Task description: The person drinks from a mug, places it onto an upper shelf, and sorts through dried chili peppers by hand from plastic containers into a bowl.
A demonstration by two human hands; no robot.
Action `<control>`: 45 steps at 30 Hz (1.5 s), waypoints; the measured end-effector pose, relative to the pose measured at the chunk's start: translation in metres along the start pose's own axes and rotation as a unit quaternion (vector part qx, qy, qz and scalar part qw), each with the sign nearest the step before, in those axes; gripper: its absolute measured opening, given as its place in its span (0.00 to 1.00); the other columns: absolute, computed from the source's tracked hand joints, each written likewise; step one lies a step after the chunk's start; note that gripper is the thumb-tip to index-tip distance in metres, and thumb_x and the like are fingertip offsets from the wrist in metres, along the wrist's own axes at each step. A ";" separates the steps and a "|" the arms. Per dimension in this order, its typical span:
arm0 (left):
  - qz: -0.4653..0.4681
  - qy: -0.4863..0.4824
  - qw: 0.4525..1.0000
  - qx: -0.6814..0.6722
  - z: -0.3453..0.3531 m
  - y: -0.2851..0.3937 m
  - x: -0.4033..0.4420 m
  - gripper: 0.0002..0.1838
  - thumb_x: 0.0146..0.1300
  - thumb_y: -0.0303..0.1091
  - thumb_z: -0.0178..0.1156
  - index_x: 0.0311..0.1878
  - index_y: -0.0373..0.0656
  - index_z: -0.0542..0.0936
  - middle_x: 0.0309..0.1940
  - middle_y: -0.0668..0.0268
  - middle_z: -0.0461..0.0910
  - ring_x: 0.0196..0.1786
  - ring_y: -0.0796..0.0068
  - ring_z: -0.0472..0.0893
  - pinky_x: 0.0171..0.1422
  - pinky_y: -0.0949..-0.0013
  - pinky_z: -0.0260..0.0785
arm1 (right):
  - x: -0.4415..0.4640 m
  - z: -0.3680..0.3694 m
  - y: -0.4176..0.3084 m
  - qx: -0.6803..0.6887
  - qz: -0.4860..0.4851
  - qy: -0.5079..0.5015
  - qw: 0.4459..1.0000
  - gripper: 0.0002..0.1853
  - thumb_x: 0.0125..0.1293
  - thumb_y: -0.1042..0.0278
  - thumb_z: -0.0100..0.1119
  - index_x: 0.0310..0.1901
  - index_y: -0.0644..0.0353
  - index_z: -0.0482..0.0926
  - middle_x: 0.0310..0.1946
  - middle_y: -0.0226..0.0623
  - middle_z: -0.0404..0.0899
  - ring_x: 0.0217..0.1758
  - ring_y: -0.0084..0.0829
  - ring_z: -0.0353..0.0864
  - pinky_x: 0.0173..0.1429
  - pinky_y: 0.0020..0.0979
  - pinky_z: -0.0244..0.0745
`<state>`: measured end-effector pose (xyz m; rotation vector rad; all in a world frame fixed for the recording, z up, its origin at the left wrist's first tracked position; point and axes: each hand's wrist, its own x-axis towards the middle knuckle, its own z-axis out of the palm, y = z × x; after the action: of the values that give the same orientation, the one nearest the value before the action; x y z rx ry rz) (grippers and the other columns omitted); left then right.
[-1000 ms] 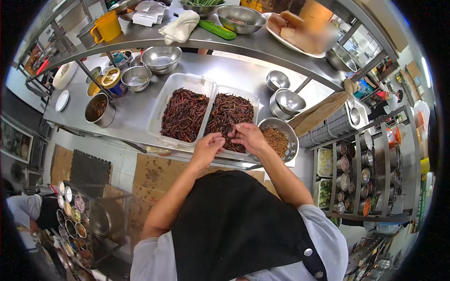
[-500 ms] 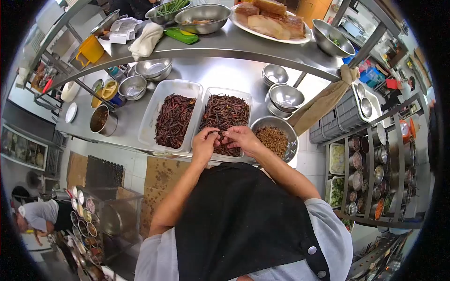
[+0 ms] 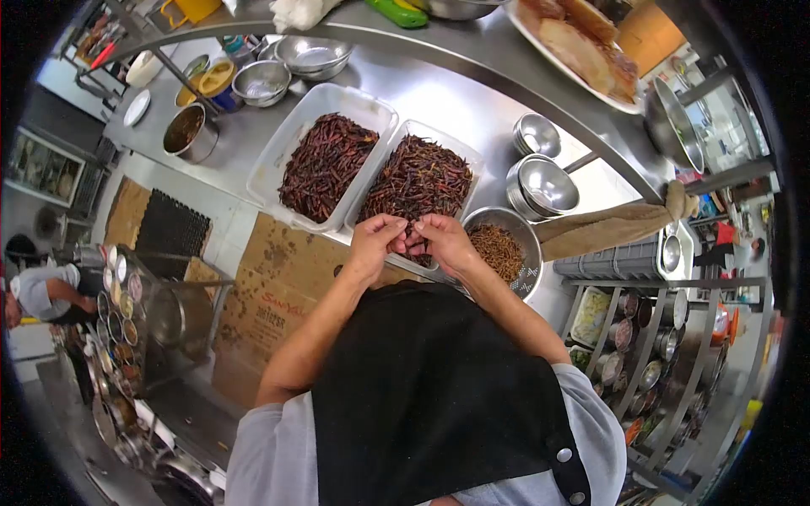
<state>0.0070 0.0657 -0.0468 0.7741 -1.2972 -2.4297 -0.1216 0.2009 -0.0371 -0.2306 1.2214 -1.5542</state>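
Observation:
Both my hands meet over the near end of the right plastic tub point(image 3: 483, 164), which is heaped with dark red dried chilies point(image 3: 418, 173). My left hand point(image 3: 377, 244) is closed, thumb and fingers pinched. My right hand point(image 3: 447, 243) pinches close beside it, fingertips almost touching the left ones. A dried chili seems to be held between the fingertips, mostly hidden by them. To the left stands a second plastic tub point(image 3: 268, 173) of dried chilies point(image 3: 325, 169). By my right wrist is a metal colander point(image 3: 530, 253) holding small brown pieces point(image 3: 496, 251).
Stacked steel bowls point(image 3: 544, 185) stand at the right, more bowls point(image 3: 312, 57) and a pot point(image 3: 192, 139) at the left. An overhead steel shelf point(image 3: 472, 42) carries a plate of meat point(image 3: 574, 46). A brown cloth point(image 3: 603, 229) hangs at right. Another person point(image 3: 51, 291) is at far left.
The view has tilted and turned, so the tubs and colander appear shifted and rotated. My hands stay pinched together over the right tub, fingertips now closer together.

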 end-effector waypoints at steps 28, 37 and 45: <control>-0.100 0.040 0.992 -0.058 0.000 0.017 0.014 0.08 0.73 0.34 0.57 0.37 0.43 0.80 0.28 0.70 0.78 0.26 0.79 0.74 0.30 0.75 0.65 | 0.001 0.003 -0.011 -0.274 -0.101 -0.113 0.950 0.12 0.76 0.65 0.59 0.44 0.65 0.85 0.31 0.31 0.83 0.33 0.21 0.79 0.40 0.26 0.76; -0.149 -0.025 0.984 -0.091 0.007 0.011 0.002 0.08 0.75 0.35 0.52 0.47 0.43 0.79 0.38 0.62 0.86 0.37 0.71 0.87 0.35 0.71 0.76 | 0.016 0.000 -0.015 -0.016 -0.063 0.054 0.996 0.12 0.76 0.66 0.59 0.52 0.63 0.85 0.32 0.28 0.81 0.34 0.19 0.77 0.39 0.24 0.74; -0.032 0.046 0.997 0.049 0.011 0.003 -0.001 0.04 0.71 0.30 0.63 0.44 0.41 0.81 0.31 0.70 0.81 0.26 0.84 0.73 0.29 0.78 0.63 | 0.014 0.000 -0.003 -0.248 -0.181 0.035 0.951 0.12 0.75 0.66 0.61 0.40 0.66 0.85 0.34 0.31 0.85 0.33 0.17 0.77 0.37 0.23 0.72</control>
<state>0.0020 0.0718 -0.0390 0.9565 -1.3857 -2.3623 -0.1288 0.1887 -0.0412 -0.7678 1.6865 -1.5425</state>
